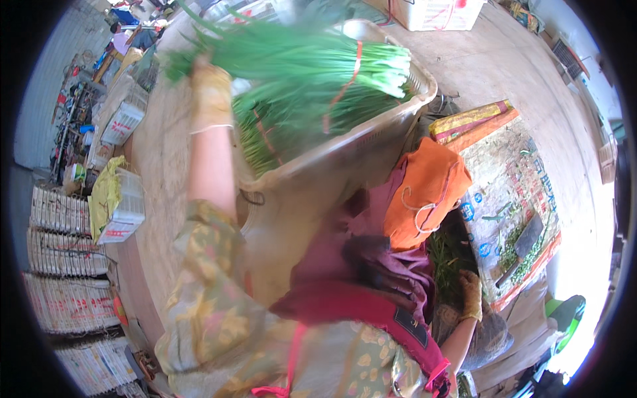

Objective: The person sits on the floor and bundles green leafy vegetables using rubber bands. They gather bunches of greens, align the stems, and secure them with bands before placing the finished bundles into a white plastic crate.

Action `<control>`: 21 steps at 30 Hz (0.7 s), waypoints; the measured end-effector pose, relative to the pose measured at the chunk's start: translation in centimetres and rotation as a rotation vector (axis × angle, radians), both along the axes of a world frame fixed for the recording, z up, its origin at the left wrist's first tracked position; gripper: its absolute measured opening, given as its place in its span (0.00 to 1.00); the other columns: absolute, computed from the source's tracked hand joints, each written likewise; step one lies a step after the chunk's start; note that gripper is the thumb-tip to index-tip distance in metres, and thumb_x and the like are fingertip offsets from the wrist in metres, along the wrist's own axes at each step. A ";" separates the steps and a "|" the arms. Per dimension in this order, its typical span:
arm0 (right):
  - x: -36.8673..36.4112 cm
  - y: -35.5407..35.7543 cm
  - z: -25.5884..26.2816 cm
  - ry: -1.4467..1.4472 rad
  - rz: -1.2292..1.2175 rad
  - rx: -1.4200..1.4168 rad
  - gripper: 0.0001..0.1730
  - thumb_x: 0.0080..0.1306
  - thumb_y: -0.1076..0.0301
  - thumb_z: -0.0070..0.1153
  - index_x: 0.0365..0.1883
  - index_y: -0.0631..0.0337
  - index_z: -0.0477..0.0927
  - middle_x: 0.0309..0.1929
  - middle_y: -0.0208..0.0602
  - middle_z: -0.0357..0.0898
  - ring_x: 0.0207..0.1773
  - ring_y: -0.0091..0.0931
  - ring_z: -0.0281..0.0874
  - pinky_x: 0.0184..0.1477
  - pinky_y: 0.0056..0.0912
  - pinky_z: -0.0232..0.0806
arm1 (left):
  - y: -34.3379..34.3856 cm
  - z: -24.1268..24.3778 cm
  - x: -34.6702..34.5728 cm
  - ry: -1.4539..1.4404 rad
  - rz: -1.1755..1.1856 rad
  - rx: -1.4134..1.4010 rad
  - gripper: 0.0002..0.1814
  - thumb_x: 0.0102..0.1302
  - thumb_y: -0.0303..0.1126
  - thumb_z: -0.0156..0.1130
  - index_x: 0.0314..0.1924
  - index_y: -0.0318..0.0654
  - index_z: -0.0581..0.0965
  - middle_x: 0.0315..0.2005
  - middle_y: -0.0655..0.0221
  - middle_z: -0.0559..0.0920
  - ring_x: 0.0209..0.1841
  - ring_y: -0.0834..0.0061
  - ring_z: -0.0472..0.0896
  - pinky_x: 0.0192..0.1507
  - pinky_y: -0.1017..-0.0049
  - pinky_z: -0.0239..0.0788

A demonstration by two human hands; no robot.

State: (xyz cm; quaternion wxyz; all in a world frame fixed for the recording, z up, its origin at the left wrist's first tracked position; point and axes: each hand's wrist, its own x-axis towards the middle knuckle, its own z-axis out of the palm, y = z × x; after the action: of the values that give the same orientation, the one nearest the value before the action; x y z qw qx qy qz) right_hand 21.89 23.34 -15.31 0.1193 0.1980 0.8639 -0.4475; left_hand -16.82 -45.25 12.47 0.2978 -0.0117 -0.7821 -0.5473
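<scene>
My left hand [211, 92], in a yellowish glove, is blurred against the leafy end of a bundle of garlic chives [380, 67]. Its fingers are partly hidden by leaves, so the grip is unclear. A red band wraps the bundle near its pale cut ends. Beneath it, more banded bundles [259, 144] lie in a white plastic crate [343, 151]. Low on the right, my right hand [470, 293], also gloved, is beside a dark gap holding loose green leaves [445, 253]. Its fingers are bent, and whether they grip anything is unclear.
A cleaver [527, 239] lies among chopped green bits on a sack-covered board [502, 164] at right. Orange cloth [425, 194] covers my knee. Stacked white crates [69, 298] stand at left; another white crate [438, 15] is at the back. A person [119, 40] is far left.
</scene>
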 end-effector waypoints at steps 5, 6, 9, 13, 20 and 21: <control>1.6 0.6 -2.2 -0.143 0.083 0.173 0.16 0.58 0.73 0.55 0.45 0.66 0.82 0.44 0.46 0.83 0.50 0.36 0.80 0.56 0.34 0.68 | 7.5 -14.2 -3.9 -0.988 0.068 -2.243 0.16 0.70 0.35 0.49 0.49 0.44 0.82 0.49 0.70 0.83 0.58 0.71 0.76 0.66 0.64 0.53; 0.2 -0.6 0.2 -0.135 0.130 0.147 0.16 0.58 0.73 0.56 0.45 0.66 0.83 0.44 0.47 0.84 0.51 0.36 0.80 0.56 0.34 0.68 | 7.0 -15.6 -3.6 -1.067 0.078 -2.137 0.15 0.69 0.35 0.50 0.50 0.42 0.81 0.51 0.69 0.82 0.58 0.70 0.75 0.66 0.64 0.53; 1.0 -0.4 -0.9 -0.251 0.041 0.165 0.18 0.58 0.73 0.55 0.47 0.66 0.82 0.48 0.49 0.83 0.54 0.38 0.79 0.58 0.36 0.67 | 4.9 -18.5 -3.2 -0.951 0.240 -1.134 0.17 0.66 0.33 0.54 0.54 0.39 0.77 0.54 0.64 0.79 0.60 0.66 0.73 0.66 0.65 0.56; 1.8 0.6 -3.1 -0.237 0.121 0.166 0.18 0.58 0.71 0.55 0.47 0.66 0.82 0.47 0.49 0.83 0.52 0.40 0.79 0.57 0.38 0.68 | 0.0 -18.7 -0.3 -0.844 0.357 -0.938 0.24 0.63 0.31 0.59 0.59 0.35 0.72 0.59 0.58 0.74 0.62 0.61 0.71 0.66 0.66 0.60; 0.7 0.9 -4.2 -0.272 0.184 0.198 0.17 0.58 0.68 0.55 0.45 0.65 0.83 0.43 0.52 0.83 0.49 0.44 0.80 0.54 0.42 0.69 | -2.0 -3.8 -3.9 0.118 0.564 -0.166 0.35 0.58 0.34 0.63 0.66 0.36 0.65 0.59 0.47 0.72 0.60 0.53 0.72 0.66 0.59 0.60; 1.0 0.8 -4.7 -0.297 0.114 0.193 0.17 0.58 0.67 0.55 0.44 0.65 0.83 0.43 0.53 0.82 0.49 0.45 0.80 0.53 0.42 0.70 | 2.6 -0.8 -6.1 0.213 0.451 -0.227 0.34 0.58 0.36 0.64 0.65 0.36 0.67 0.59 0.50 0.72 0.60 0.55 0.72 0.66 0.60 0.60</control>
State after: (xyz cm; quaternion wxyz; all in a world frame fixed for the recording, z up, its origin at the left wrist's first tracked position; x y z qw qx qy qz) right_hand 22.94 24.09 -20.04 0.2511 0.2231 0.8856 -0.3208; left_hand -22.95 -42.69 11.66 0.4896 0.0720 -0.7854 -0.3717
